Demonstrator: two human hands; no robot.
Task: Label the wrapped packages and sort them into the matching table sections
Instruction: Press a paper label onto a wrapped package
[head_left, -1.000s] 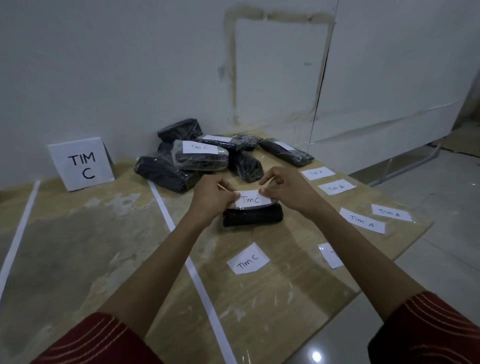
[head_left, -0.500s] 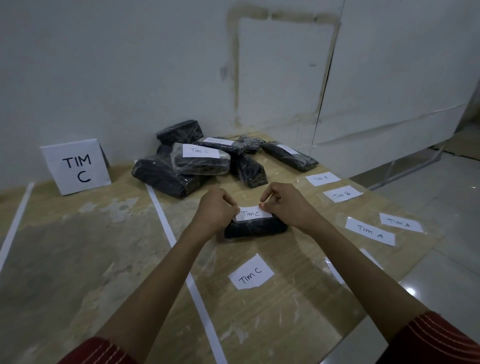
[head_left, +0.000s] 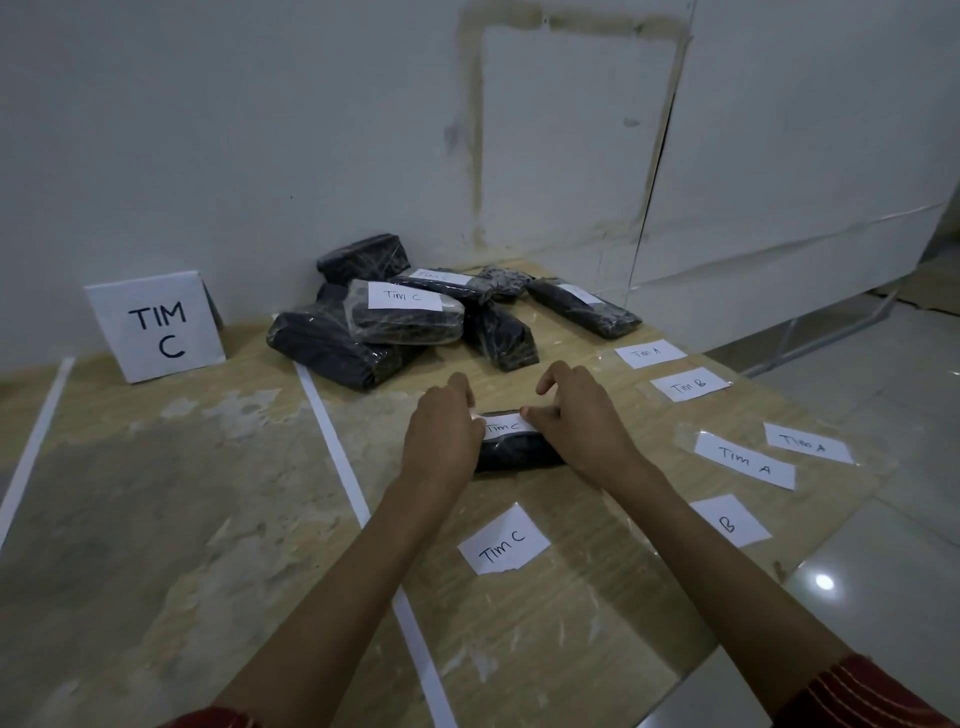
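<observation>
A small black wrapped package (head_left: 519, 453) lies on the wooden table in front of me. A white "Tim C" label (head_left: 505, 426) sits on its top. My left hand (head_left: 441, 439) presses the label's left end with curled fingers, and my right hand (head_left: 579, 421) presses its right end, thumb on the paper. Both hands rest on the package. Behind it lies a pile of several black wrapped packages (head_left: 363, 332), some bearing "Tim C" labels. A standing "TIM C" sign (head_left: 156, 327) leans at the wall on the left.
Loose labels lie on the table: "Tim C" (head_left: 504, 540) near me, "Tim A" (head_left: 744, 460), another "Tim A" (head_left: 805, 443), "Tim B" (head_left: 688, 385), a "B" slip (head_left: 730, 522). White tape lines (head_left: 337, 457) divide the table into sections. The table's right edge drops to a tiled floor.
The label has come down onto the top of the package, and both hands have lowered and now press its ends flat. The view shifted slightly.
</observation>
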